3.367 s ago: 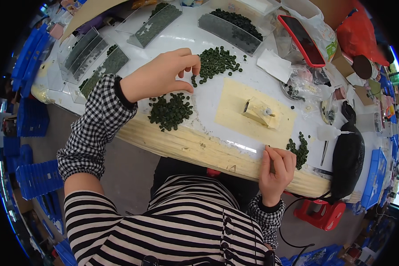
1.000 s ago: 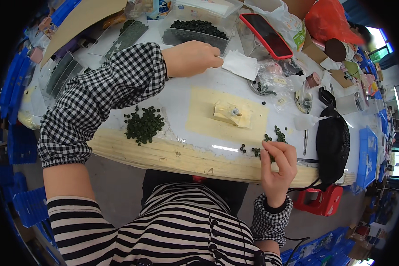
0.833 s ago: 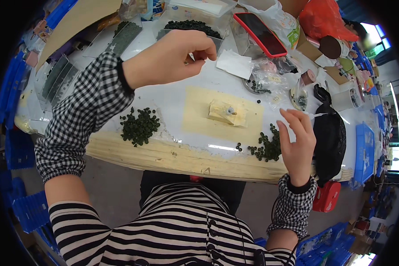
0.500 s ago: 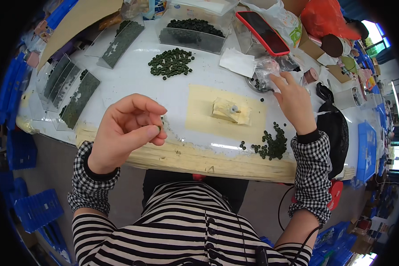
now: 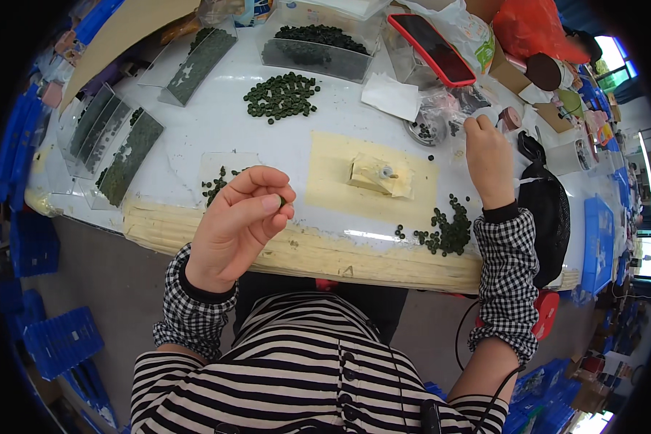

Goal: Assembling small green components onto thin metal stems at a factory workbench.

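Note:
My left hand (image 5: 240, 220) is raised over the table's near edge, pinching a small dark green round piece (image 5: 281, 202) between thumb and fingers. Behind it, more green pieces (image 5: 213, 186) lie on a clear sheet, partly covered by the hand. My right hand (image 5: 489, 163) has its fingertips drawn together beside a crumpled clear plastic bag (image 5: 447, 108); what they grip is hidden. Left of those fingers stands a round dish (image 5: 424, 132) with several dark pieces in it. Between my hands, a tape-wrapped block (image 5: 380, 177) with a small grey peg on top sits on a yellow patch.
Loose green pieces form a pile (image 5: 281, 97) at the far middle and another (image 5: 447, 228) at the near right. Clear bins (image 5: 315, 61) of them stand behind and at left. A red-cased phone (image 5: 434, 50), white paper (image 5: 390, 96) and a black mesh bag (image 5: 542, 224) are at right.
My left hand has moved right, uncovering the green pieces behind it. My right hand has shifted slightly right, its fingers now closed together, and the round dish shows more.

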Motion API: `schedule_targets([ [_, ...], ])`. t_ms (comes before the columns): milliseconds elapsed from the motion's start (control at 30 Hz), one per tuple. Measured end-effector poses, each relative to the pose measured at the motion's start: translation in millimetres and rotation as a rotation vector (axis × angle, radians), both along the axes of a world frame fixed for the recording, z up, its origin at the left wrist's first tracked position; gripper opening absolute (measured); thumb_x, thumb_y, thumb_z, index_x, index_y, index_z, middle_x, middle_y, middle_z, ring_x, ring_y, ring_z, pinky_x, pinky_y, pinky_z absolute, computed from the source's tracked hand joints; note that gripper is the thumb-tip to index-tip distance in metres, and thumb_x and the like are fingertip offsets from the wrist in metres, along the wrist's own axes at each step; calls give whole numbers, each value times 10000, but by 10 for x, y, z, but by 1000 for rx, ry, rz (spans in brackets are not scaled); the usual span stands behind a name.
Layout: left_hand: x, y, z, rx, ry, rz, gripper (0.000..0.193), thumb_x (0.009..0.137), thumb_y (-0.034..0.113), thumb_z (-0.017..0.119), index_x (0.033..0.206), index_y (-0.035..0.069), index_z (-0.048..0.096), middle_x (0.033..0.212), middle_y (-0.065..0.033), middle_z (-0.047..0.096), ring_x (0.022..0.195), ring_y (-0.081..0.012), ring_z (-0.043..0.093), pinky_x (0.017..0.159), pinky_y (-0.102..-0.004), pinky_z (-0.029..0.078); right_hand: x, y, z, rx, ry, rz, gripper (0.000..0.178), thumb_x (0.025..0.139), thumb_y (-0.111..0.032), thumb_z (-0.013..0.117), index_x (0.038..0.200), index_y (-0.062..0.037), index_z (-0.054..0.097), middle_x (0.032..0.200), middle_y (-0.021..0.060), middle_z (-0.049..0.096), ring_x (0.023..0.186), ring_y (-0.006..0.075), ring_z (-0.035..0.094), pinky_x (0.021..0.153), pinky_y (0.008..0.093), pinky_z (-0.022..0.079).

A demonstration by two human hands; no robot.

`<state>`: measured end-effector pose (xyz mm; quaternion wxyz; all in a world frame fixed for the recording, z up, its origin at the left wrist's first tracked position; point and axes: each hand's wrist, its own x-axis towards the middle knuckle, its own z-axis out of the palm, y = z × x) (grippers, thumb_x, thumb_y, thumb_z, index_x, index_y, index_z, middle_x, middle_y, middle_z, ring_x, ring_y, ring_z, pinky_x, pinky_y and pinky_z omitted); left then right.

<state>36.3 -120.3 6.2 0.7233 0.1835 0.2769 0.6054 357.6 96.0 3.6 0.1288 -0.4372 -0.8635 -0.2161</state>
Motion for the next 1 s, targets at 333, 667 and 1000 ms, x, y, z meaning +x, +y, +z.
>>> schedule_targets([
  [333,129,16,-145,-83,-276,-6,202,967,84,523,1143,-7,566,995,-71,604,869,-112,585,710,-191,521,19,-125,214,-290,488,115,124,872,-63,627,967,3,675,820,143,660,670,241,640,612,330,499],
  [667,352,102,-58,-206,-252,-60,207,991,144,458,1075,-15,561,944,-77,545,804,-152,517,657,-221,455,71,-519,497,-1118,1147,110,201,949,-162,618,947,32,669,786,21,649,652,75,597,573,208,462],
  [1000,644,83,-37,-201,-165,-234,336,982,32,432,1300,-70,465,964,-47,571,851,-116,543,713,-210,457,102,-629,542,-1173,1203,140,206,961,-153,602,1014,39,656,826,32,648,710,79,620,626,201,487],
])
